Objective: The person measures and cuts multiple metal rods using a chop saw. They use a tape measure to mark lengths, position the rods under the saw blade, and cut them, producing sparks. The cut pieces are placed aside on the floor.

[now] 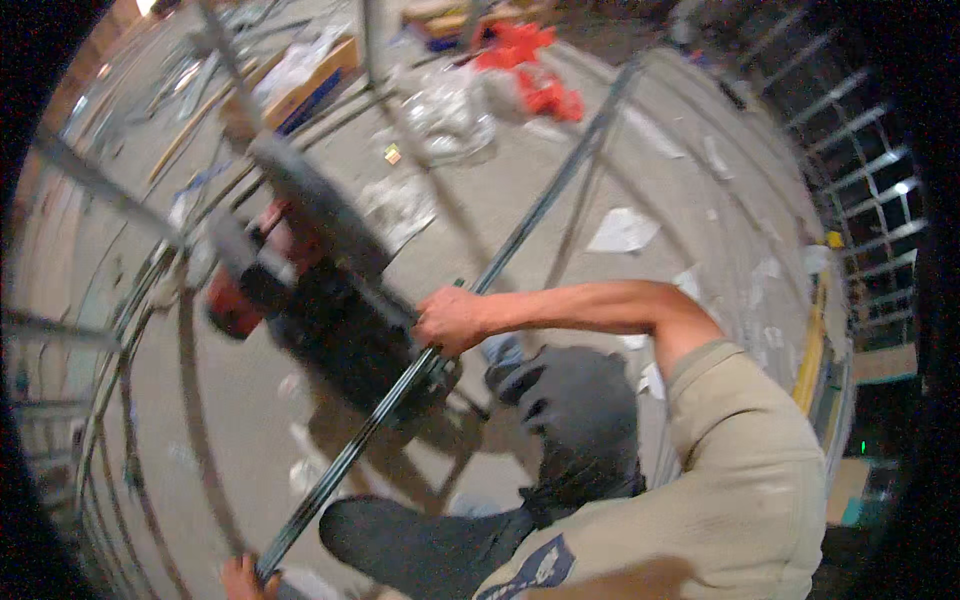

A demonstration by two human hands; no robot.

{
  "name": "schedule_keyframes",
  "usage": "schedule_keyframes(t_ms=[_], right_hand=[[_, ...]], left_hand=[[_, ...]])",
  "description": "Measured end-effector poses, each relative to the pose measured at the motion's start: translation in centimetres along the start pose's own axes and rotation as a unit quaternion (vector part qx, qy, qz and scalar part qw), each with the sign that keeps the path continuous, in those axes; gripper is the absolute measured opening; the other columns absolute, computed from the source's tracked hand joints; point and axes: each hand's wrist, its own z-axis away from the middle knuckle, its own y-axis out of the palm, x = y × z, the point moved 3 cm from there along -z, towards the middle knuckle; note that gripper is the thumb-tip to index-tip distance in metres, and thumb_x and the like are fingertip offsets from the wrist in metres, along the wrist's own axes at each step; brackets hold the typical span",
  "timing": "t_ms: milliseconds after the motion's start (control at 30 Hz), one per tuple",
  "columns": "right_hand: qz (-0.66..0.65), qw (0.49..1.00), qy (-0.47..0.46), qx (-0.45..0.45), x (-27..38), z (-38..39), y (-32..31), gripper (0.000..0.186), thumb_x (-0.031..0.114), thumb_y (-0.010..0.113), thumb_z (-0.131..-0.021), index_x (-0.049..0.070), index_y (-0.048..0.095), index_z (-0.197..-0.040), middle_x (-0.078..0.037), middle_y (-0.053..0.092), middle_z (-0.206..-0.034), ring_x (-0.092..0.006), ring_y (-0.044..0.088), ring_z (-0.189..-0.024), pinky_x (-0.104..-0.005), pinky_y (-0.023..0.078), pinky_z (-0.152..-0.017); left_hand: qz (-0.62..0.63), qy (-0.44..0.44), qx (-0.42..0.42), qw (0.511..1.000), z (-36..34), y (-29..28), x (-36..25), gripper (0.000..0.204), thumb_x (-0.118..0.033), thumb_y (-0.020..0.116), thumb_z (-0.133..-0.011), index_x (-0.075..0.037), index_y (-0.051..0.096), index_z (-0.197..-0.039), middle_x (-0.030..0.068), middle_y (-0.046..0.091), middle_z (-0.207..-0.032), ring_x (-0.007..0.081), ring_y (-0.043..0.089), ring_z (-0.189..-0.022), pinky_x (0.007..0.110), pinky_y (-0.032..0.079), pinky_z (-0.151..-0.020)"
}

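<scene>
- Holds a long, thin metal rail [388, 408] with both bare hands, slanted from the lower left towards the top, right of centre.
- Wraps the right hand [450, 318] around the rail in a closed fist, partway along, at the end of a bent arm in a beige sleeve [750, 430].
- Grips the rail near its lower end with the left hand [245, 580], fingers curled (partly cut off by the lower edge, so hard to judge how firmly).
- Crosses, with the rail, in front of the near end of a dark machine [325, 325], apparently a power saw, with rounded guards and red parts; cannot tell whether touching.
- Includes, on the grey floor [500, 190] beyond, white paper [625, 231], crumpled clear plastic [440, 115], something bright red [530, 75] and an open cardboard box [310, 85].
- Looks, as a judgement, like handling or lining up the rail beside the machine.
- Calls, probably, for a firm two-handed hold, careful control of the angle, and fingers well clear of the machine.
</scene>
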Motion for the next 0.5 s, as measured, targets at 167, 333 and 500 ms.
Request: schedule_keyframes(t_ms=[167, 333, 500], right_hand=[[-0.008, 0.995, -0.070, 0.068, 9.5, -6.6, 2.0, 0.020, 0.027, 0.072, -0.074, 0.011, 0.069, -0.086, -0.009, 0.069, -0.078, -0.0323, 0.068, -0.084, -0.0462, 0.054, -0.066], [-0.187, 0.976, -0.091, 0.065, 14.1, -9.6, 2.9, 0.014, 0.022, 0.070, -0.075, 0.010, 0.068, -0.082, -0.013, 0.069, -0.076, -0.0340, 0.069, -0.076, -0.0482, 0.054, -0.061], [-0.096, 0.956, -0.265, -0.082, 13.7, -9.5, 1.1, 0.022, 0.029, 0.074, -0.075, 0.010, 0.066, -0.082, -0.010, 0.068, -0.078, -0.0343, 0.066, -0.079, -0.0466, 0.054, -0.065]], left_hand=[[-0.002, 0.211, -0.225, 0.951, -0.1, -1.3, -15.1, 0.104, -0.028, 0.094, -0.059, -0.002, 0.044, -0.146, 0.0252, 0.043, -0.150, 0.0425, 0.040, -0.139, 0.050, 0.032, -0.117], [0.054, 0.182, -0.054, 0.980, -5.8, 1.3, -24.6, 0.063, -0.034, 0.082, -0.079, -0.001, 0.057, -0.127, 0.0244, 0.067, -0.107, 0.0429, 0.065, -0.098, 0.049, 0.053, -0.084], [0.010, 0.174, -0.030, 0.984, -7.0, 3.6, -24.4, 0.029, -0.028, 0.076, -0.085, -0.004, 0.061, -0.093, 0.0224, 0.068, -0.078, 0.0452, 0.067, -0.079, 0.054, 0.053, -0.073]])
